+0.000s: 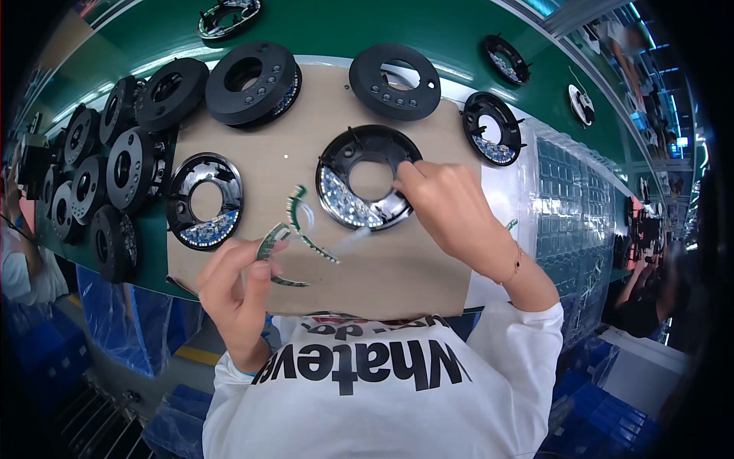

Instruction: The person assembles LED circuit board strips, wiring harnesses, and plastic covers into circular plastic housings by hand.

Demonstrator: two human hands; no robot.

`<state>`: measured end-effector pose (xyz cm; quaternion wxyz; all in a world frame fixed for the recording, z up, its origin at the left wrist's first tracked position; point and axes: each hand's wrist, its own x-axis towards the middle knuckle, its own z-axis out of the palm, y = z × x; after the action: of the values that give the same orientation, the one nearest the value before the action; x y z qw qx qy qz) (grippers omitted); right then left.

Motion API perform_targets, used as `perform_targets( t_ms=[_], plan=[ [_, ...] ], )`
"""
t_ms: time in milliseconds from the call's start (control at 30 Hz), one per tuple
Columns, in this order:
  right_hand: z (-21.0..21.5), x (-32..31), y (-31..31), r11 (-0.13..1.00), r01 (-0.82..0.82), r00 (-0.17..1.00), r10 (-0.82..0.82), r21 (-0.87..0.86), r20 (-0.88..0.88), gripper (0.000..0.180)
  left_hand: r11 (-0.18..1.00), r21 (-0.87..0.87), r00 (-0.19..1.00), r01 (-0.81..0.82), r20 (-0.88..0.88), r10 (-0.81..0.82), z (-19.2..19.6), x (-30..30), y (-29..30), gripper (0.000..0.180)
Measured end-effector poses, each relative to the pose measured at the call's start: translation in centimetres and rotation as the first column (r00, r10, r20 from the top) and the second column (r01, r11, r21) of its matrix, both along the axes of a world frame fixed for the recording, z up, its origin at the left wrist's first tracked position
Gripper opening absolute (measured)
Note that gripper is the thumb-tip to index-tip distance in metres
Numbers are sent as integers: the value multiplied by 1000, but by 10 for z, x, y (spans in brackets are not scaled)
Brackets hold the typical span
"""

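My left hand (pixel 237 279) pinches several thin curved green circuit strips (pixel 294 229) fanned out above a brown cardboard mat (pixel 428 275). My right hand (pixel 451 206) rests its fingertips on the right inner rim of an open black ring housing (pixel 367 177), which lies on the mat and has a curved LED board in its lower left part. A second open black ring housing (pixel 205 200) with a blue board inside lies to the left, near my left hand.
Closed black ring housings (pixel 252 83) (pixel 394 80) lie at the mat's far edge, and several more stand stacked at the left (pixel 115 176). Further open rings (pixel 493 128) sit on a green conveyor belt (pixel 336 30). Clear plastic trays (pixel 569 199) are at the right.
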<state>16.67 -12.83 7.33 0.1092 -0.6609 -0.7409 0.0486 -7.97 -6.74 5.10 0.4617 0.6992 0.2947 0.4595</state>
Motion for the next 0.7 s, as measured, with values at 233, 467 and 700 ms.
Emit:
perform_targets(
  t_ms=[233, 467, 700],
  plan=[
    [-1, -7, -32, 958, -63, 998, 69, -279, 9, 10, 987, -111, 992, 120, 44, -116, 5, 9, 2, 22],
    [29, -37, -23, 992, 33, 789, 50, 123, -612, 23, 966, -251, 997, 56, 72, -39, 5, 30, -7, 19],
    [4, -54, -17, 985, 144, 607, -9, 98, -794, 52, 961, -17, 953, 277, -124, -277, 2, 45, -14, 56]
  ],
)
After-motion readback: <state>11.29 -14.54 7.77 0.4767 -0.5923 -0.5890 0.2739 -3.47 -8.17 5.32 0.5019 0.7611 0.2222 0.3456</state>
